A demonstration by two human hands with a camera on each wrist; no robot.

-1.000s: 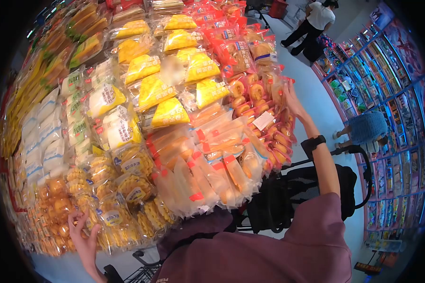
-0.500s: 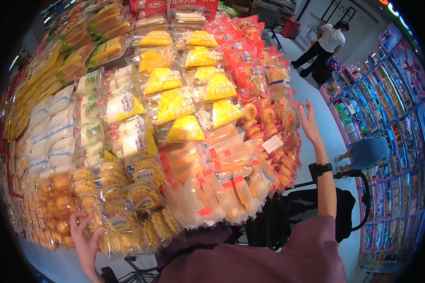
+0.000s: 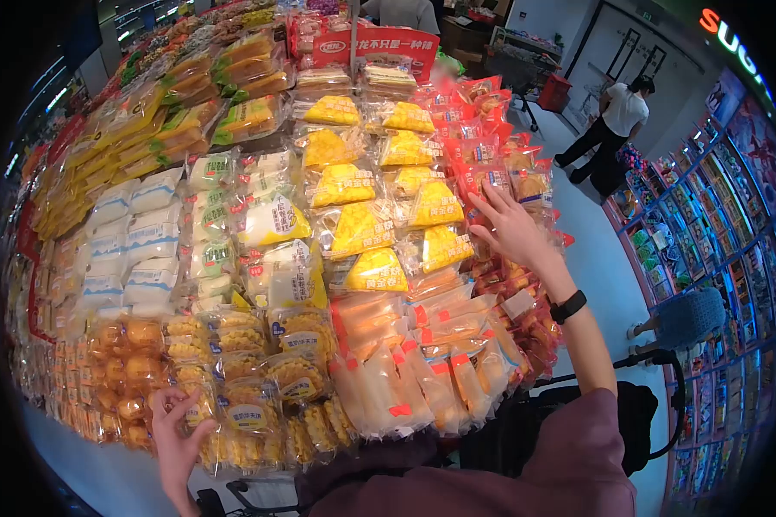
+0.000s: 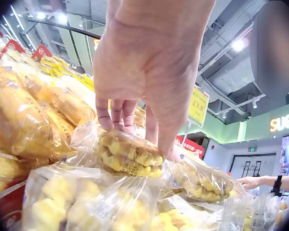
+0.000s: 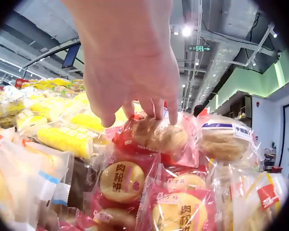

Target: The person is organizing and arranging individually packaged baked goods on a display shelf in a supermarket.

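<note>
My left hand (image 3: 178, 439) is at the front left of a heaped display of bagged baked goods. In the left wrist view its fingers and thumb straddle a clear bag of waffles (image 4: 130, 156), the fingers behind and the thumb at the right side. Similar waffle bags (image 3: 248, 415) lie beside it. My right hand (image 3: 522, 237) reaches over the right side of the display, fingers spread. Its fingertips rest on a red-and-clear pastry packet (image 5: 159, 134). Below that packet are round cakes (image 5: 121, 182) in pink wrappers. Yellow triangular packets (image 3: 444, 246) lie to its left.
A stroller (image 3: 612, 422) stands close at my right, with shelves (image 3: 707, 284) across the aisle. A person in a white top (image 3: 625, 116) stands at the far right; another in a blue garment (image 3: 691, 317) is nearer the shelves. A red sign (image 3: 388, 56) stands at the back.
My right hand has moved from the display's right edge inward to the red pastry packets. My left hand stays at the waffle bags. The head view has tilted up, showing more of the back.
</note>
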